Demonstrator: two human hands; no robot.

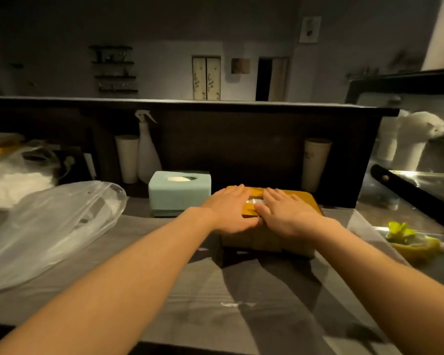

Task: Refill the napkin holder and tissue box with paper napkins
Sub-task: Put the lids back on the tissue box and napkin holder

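Observation:
A wooden tissue box point(305, 201) stands in the middle of the grey counter point(180, 290). My left hand point(231, 208) and my right hand point(285, 213) lie flat on its lid with straight fingers, pressing on it side by side. A strip of white napkin point(255, 201) shows in the lid's slot between the hands. Left of it stands a pale green tissue box point(178, 193) with white paper in its oval top opening.
A clear plastic bag point(46, 226) holding white paper lies on the counter's left. A spray bottle point(146, 149) and two tall cups point(127, 157) stand against the dark back wall. A glass display case point(420, 149) borders the right, with yellow-green items point(408, 239) beside it.

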